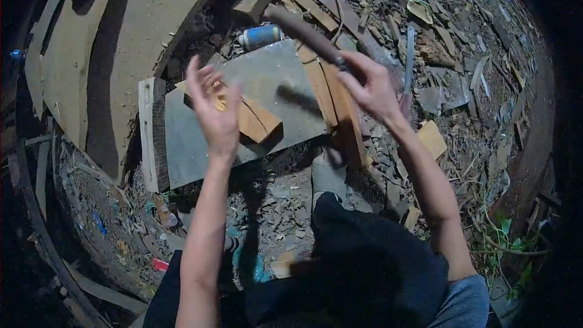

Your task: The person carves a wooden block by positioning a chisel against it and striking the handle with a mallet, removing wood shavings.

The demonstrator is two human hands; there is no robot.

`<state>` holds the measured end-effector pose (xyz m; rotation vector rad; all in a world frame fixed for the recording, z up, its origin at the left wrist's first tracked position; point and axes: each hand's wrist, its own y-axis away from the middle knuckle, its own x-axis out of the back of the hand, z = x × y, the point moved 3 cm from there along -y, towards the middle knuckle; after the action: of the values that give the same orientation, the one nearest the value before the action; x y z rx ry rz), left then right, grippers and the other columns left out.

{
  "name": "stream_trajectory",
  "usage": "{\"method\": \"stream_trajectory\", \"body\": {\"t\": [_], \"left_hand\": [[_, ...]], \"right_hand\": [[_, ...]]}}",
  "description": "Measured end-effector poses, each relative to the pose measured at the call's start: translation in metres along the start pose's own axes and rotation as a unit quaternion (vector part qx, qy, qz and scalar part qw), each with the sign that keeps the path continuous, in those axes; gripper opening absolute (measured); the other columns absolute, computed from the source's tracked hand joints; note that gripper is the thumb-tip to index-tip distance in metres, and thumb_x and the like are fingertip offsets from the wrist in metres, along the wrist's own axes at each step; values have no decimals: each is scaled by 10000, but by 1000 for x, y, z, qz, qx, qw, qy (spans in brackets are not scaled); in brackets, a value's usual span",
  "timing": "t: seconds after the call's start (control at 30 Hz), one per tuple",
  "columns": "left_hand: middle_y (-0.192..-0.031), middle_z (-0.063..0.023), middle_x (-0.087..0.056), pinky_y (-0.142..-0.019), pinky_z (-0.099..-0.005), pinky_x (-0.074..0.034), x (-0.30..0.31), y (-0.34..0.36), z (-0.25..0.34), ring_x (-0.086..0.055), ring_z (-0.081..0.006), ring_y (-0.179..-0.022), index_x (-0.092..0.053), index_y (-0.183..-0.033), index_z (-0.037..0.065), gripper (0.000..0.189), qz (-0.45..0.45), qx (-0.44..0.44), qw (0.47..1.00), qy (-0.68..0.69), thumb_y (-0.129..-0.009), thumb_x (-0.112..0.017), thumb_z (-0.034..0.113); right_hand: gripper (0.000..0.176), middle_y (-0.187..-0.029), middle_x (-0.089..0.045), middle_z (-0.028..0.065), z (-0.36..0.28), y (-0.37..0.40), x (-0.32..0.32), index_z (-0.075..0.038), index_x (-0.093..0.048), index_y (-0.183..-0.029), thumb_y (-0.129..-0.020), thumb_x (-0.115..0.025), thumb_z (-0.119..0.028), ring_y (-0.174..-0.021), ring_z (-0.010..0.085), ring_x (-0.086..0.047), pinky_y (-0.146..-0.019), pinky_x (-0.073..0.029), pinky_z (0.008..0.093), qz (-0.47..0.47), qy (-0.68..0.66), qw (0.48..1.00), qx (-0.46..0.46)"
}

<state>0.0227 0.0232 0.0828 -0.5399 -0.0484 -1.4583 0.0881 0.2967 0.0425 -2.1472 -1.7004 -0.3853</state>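
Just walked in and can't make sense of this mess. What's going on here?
A person sits among wood scraps. The right hand grips a dark handle, raised over a grey slab; what kind of tool it is cannot be told. The left hand is open, fingers spread, above a wood block lying on the slab. A blue can lies behind the slab.
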Motion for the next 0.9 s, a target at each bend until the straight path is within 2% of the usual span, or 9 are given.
{"method": "stream_trajectory", "body": {"t": [0.07, 0.2, 0.23, 0.43, 0.6, 0.67, 0.73, 0.83, 0.9], "left_hand": [[-1294, -132, -436, -1002, -378, -386, -24, 7, 28, -472, -243, -1140, -304, -1460, 78, 719, -145, 94, 932, 320, -875, -707, 186], [-704, 23, -492, -894, -351, -446, -7, 4, 23, -474, -104, -652, -557, -960, 151, 127, -122, 209, 784, 572, -951, -602, 269], [-542, 64, -331, -775, -323, -449, 0, 0, 36, -346, -82, -513, -449, -751, 175, 286, -3, 272, 824, 498, -980, -541, 318], [-564, 39, -367, -686, -322, -442, 84, -5, 2, -373, -104, -527, -441, -741, 164, 291, 155, 261, 835, 459, -966, -563, 303], [-562, 36, -314, -646, -309, -426, 107, -1, 0, -336, -100, -517, -439, -717, 151, 296, 253, 253, 829, 429, -941, -591, 273], [-551, 38, -303, -613, -308, -415, 108, -5, 5, -328, -97, -503, -439, -713, 153, 295, 276, 238, 817, 447, -941, -590, 265], [-542, 39, -301, -569, -296, -381, 111, -13, 15, -319, -96, -495, -432, -711, 153, 302, 284, 223, 819, 446, -948, -577, 271], [-534, 35, -306, -525, -280, -313, 109, -29, 28, -310, -101, -486, -417, -692, 154, 337, 225, 122, 865, 432, -962, -548, 308], [-533, 33, -311, -523, -280, -310, 102, -36, 30, -322, -103, -486, -412, -683, 155, 348, 230, 109, 876, 411, -959, -552, 313]], "right_hand": [[397, -1032, -663, 186, -45, 1, -20, 13, -600, -1179, -808, -624, -127, -944, 301, -655, -862, -512, 374, -51, -21, 993, 109], [384, -932, -634, 191, -90, 17, -72, -9, -612, -1141, -820, -647, -216, -906, 358, -629, -820, -501, 418, -150, -66, 970, 178], [384, -920, -634, 190, -85, 16, -75, -14, -615, -1138, -821, -652, -227, -899, 360, -627, -814, -498, 426, -128, -67, 968, 204], [432, -1149, -583, 198, 54, -9, 1, -27, -583, -1132, -787, -690, -263, -1047, 364, -568, -864, -472, 444, 168, 349, 920, 54], [668, -1153, -557, 224, 152, 19, 45, -65, -383, -1395, -846, -665, -321, -1024, 408, -572, -889, -468, 457, 58, 428, 898, -81], [631, -1206, -568, 237, 157, 13, 48, -45, -413, -1377, -863, -647, -326, -1100, 373, -576, -899, -475, 410, 91, 348, 932, -48], [580, -1159, -622, 190, 122, 3, 44, 22, -465, -1315, -898, -631, -346, -1011, 252, -631, -813, -504, 332, 80, -69, 964, -245], [522, -1088, -638, 164, 54, 5, 19, 16, -488, -1282, -913, -616, -331, -878, 220, -648, -678, -526, 314, 0, -342, 891, -298], [467, -1042, -643, 158, 22, 12, -8, -5, -502, -1260, -926, -597, -317, -810, 201, -644, -581, -521, 294, -36, -594, 733, -330]]}}
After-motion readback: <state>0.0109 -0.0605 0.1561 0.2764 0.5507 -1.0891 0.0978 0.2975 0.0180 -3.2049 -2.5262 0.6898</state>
